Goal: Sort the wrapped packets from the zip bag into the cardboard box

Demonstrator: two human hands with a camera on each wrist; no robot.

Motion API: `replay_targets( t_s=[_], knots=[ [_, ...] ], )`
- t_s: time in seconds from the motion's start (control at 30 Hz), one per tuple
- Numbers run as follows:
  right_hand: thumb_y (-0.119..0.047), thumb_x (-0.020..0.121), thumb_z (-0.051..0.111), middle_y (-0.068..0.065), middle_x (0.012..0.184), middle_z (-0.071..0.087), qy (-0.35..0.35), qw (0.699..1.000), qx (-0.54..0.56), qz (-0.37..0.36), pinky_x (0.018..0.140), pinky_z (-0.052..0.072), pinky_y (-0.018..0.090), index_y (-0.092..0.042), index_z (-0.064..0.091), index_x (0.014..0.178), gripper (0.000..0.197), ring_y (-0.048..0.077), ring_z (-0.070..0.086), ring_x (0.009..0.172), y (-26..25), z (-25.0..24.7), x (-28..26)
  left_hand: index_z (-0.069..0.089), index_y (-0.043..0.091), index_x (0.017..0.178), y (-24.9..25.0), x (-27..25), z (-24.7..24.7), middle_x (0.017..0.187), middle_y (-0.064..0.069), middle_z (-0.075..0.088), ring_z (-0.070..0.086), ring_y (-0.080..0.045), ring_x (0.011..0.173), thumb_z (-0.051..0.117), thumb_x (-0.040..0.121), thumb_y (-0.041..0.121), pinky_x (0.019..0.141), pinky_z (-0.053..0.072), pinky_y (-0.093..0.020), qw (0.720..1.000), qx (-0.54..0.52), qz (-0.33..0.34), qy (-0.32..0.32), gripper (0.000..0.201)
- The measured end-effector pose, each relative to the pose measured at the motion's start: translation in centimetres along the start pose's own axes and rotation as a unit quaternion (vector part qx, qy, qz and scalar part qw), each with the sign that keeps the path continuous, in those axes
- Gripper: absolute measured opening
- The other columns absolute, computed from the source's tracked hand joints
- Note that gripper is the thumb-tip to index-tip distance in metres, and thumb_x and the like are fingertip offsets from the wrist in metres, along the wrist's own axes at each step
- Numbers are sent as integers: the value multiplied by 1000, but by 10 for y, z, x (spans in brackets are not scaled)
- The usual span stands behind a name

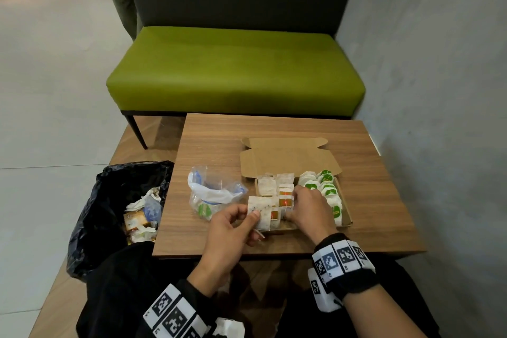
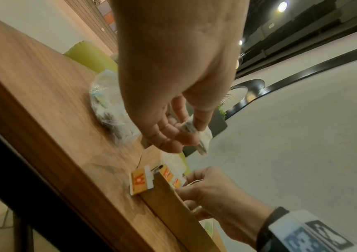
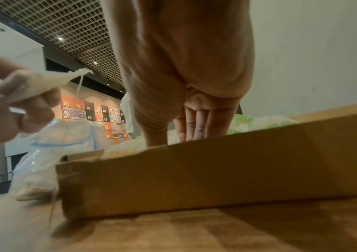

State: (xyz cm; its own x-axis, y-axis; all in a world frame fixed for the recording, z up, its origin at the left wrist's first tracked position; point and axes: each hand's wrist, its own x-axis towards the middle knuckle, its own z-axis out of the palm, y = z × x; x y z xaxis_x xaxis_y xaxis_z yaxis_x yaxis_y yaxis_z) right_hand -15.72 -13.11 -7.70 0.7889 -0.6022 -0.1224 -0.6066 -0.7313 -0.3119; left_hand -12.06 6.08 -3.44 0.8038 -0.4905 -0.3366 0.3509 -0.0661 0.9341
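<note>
Wood-grain tabletop [image 1: 219, 132] stands in front of a green cushioned bench [image 1: 236, 71], with a grey wall on the right and a bin lined with a black bag [image 1: 109, 200] on the floor at the left. On the table lies a shallow cardboard box [image 1: 346, 217] with its lid flap folded back. Inside it, white packets with orange labels [image 1: 284, 202] fill the left part and packets with green labels [image 1: 327, 182] line the right part. Just left of the box lies a crumpled clear zip bag [image 1: 214, 192] with a blue seal, some packets inside it.

At the box's near left corner the left hand [image 1: 227, 230] pinches a white speckled packet [image 1: 260, 211] between thumb and fingers; the left wrist view shows it clamped between thumb tip and fingertips [image 2: 186, 138]. Beside it, the right hand [image 1: 310, 208] reaches into the box, its fingers [image 3: 201, 126] straight and close together, pointing down among the packets behind the near wall. Whether it touches them cannot be told.
</note>
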Motion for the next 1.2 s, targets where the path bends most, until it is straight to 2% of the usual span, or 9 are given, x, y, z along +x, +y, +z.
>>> replay_targets(
  t_s=[0.17, 0.3, 0.4, 0.47, 0.63, 0.77, 0.83, 1.07, 1.2],
  knots=[
    [-29, 82, 76, 6, 103, 69, 15, 1000, -6, 4, 76, 52, 34, -17, 61, 113, 36, 27, 65, 95, -3, -6, -6, 69, 3, 101, 2, 0, -1, 86, -13, 73, 62, -18, 62, 64, 92, 10, 57, 53, -25, 1000, -19, 12, -11, 12],
    [-32, 82, 75, -7, 80, 71, 62, 994, 86, -5, 71, 52, 29, -21, 66, 117, 38, 12, 66, 79, -2, -32, -21, 67, 4, 105, 8, -2, -3, 91, -14, 75, 67, -23, 67, 62, 93, 8, 61, 54, -27, 999, -28, 21, -33, 13],
    [-25, 77, 77, -8, 75, 69, -53, 957, 267, -105, 63, 51, 31, -33, 64, 122, 47, 1, 59, 59, -11, -52, -44, 67, 6, 106, 14, -5, -4, 87, -12, 75, 66, -21, 62, 62, 93, 6, 59, 49, -24, 998, -27, 41, -40, 14],
    [-32, 71, 82, -6, 87, 70, -140, 931, 296, -163, 67, 58, 37, -43, 61, 122, 56, 4, 64, 68, -17, -51, -54, 67, 5, 104, 19, -7, -3, 82, -11, 75, 66, -18, 59, 62, 92, 4, 57, 47, -20, 997, -28, 57, -46, 13],
    [-53, 75, 72, -13, 91, 74, -143, 917, 318, -196, 76, 56, 47, -40, 72, 98, 26, 15, 68, 81, -26, -36, -64, 65, 2, 89, 31, -16, -3, 63, -2, 70, 62, -8, 50, 62, 90, -4, 50, 45, -13, 994, -36, 80, -66, 6],
    [-33, 86, 73, -19, 76, 70, -159, 912, 327, -191, 62, 51, 30, -38, 72, 90, 6, -1, 60, 66, -27, -25, -80, 65, 6, 86, 36, -20, -8, 65, -5, 70, 61, -11, 52, 64, 89, 0, 53, 44, -17, 994, -22, 89, -53, 6],
    [-25, 85, 72, -8, 67, 67, -166, 913, 324, -184, 56, 42, 26, -30, 74, 86, 5, 1, 50, 55, -25, -18, -87, 66, 8, 86, 38, -20, -10, 70, -9, 71, 62, -16, 55, 66, 89, 5, 56, 43, -21, 995, -3, 90, -47, 4],
    [-30, 69, 85, 0, 71, 60, -65, 884, 443, -131, 54, 47, 32, -29, 58, 111, 49, 10, 53, 60, -25, -21, -101, 64, -9, 91, 48, -33, -7, 56, -2, 65, 53, -15, 44, 64, 90, 1, 49, 41, -17, 992, -7, 109, -69, 10],
    [-25, 72, 87, -1, 99, 73, -27, 862, 478, -170, 73, 60, 38, -36, 58, 122, 59, 18, 71, 88, -31, -25, -102, 68, 7, 78, 54, -43, -6, 49, 1, 61, 47, -11, 39, 65, 89, 1, 45, 40, -15, 991, 6, 101, -85, 13]
  ],
)
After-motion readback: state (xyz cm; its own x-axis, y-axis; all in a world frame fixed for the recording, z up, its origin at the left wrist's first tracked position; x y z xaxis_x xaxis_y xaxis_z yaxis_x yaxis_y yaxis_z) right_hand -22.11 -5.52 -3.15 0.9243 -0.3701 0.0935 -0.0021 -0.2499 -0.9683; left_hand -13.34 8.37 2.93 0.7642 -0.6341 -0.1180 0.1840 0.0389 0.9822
